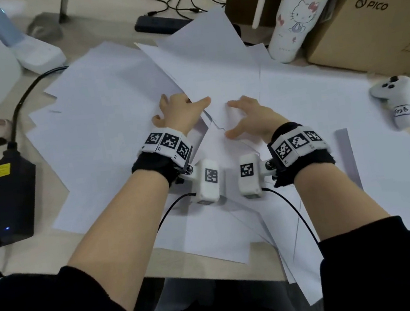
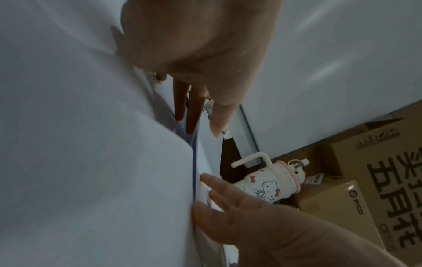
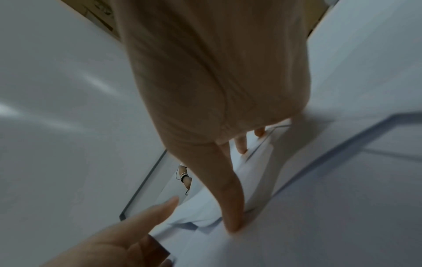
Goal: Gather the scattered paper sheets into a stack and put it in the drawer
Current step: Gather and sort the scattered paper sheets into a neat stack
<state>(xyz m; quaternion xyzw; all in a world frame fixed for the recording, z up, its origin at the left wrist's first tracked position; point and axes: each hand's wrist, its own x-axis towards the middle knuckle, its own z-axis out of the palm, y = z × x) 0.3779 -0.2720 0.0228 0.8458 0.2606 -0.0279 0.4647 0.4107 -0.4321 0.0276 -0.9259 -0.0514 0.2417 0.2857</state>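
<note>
We see the white paper sheets (image 1: 105, 121) spread loose and overlapping across most of the tabletop (image 1: 55, 250), some hanging over its near edge and none gathered into a stack. Our left hand (image 1: 180, 111) lies on the sheets near the middle, fingers straight and spread, its grip released and holding nothing; one sheet's edge lifts beside it. Our right hand (image 1: 251, 118) rests just beside it on the paper, fingers likewise splayed, fingertips pressing the top sheet, grip released. Beyond the paper a white bottle (image 1: 295, 18) with a cartoon cat stands upright next to a closed cardboard box (image 1: 371, 37); what either contains we cannot tell. A grey controller (image 1: 394, 96) lies at the right, a black power adapter (image 1: 4, 202) at the left.
</note>
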